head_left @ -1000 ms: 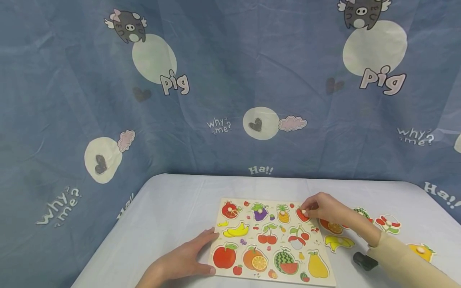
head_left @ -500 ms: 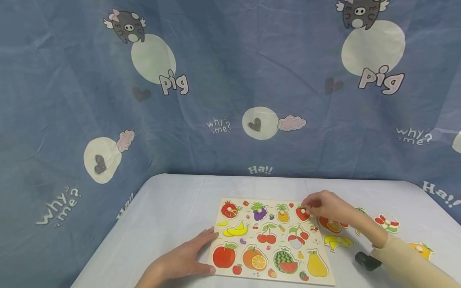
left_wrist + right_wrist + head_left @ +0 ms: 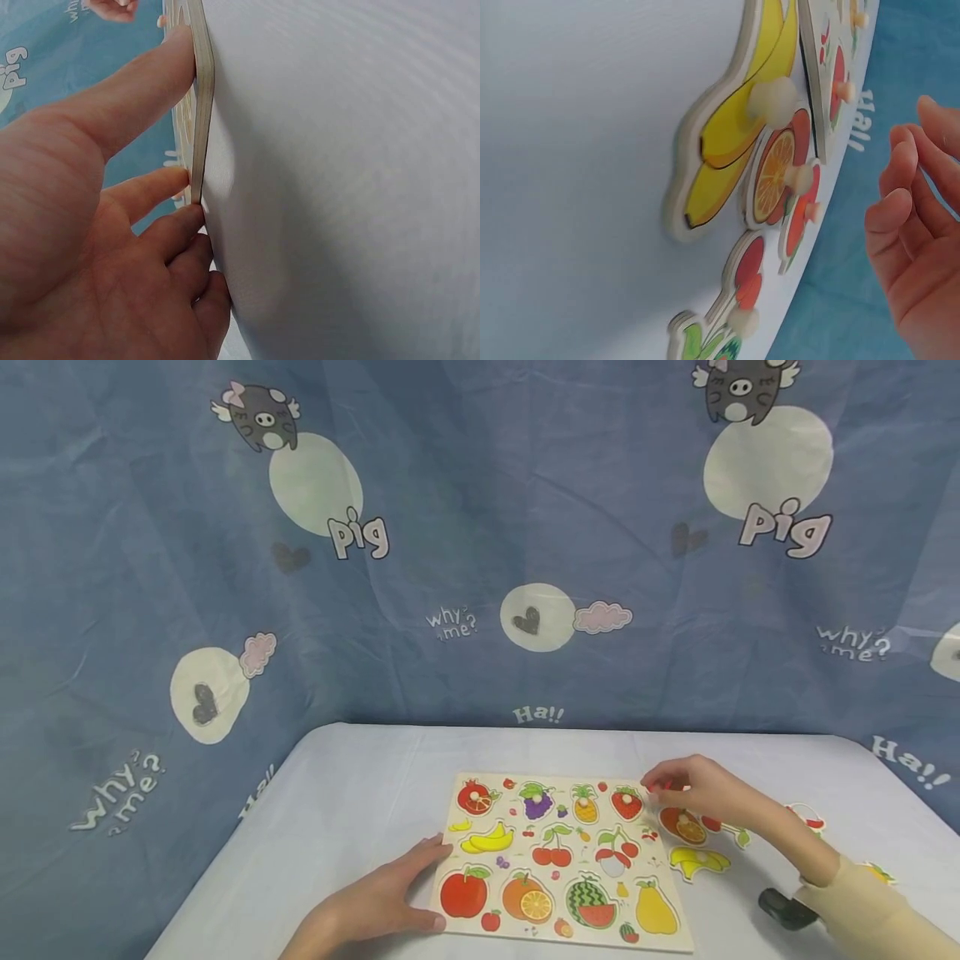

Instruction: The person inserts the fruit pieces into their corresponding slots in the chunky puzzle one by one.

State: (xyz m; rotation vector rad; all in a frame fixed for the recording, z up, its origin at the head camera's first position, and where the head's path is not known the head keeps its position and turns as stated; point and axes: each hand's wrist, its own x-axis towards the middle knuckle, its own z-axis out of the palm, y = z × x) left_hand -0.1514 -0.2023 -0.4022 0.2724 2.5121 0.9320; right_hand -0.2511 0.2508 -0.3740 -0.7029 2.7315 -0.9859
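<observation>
A wooden fruit puzzle board [image 3: 581, 858] lies on the white table. My left hand [image 3: 378, 897] rests against its left edge; the left wrist view shows the thumb and fingertips touching the board's side [image 3: 201, 135]. The strawberry piece [image 3: 627, 807] sits at the far right corner, its knob uncovered. Just right of that corner hovers my right hand [image 3: 705, 793], fingers loosely bent; in the right wrist view the hand [image 3: 922, 225] holds nothing. Below it are an orange piece [image 3: 775, 176], a banana piece [image 3: 735, 112] and a red piece with a knob [image 3: 802, 217].
Pomegranate [image 3: 474, 797], grape [image 3: 536, 803] and pineapple [image 3: 585, 807] pieces with knobs sit along the board's far row. Cherry [image 3: 750, 266] and watermelon [image 3: 806, 817] pieces lie to the right. A black object [image 3: 786, 910] lies near the right sleeve. A blue printed curtain hangs behind.
My right hand has let go of the strawberry piece's knob and moved right, off the board. The strawberry piece stays at its corner. My left hand keeps its place at the left edge.
</observation>
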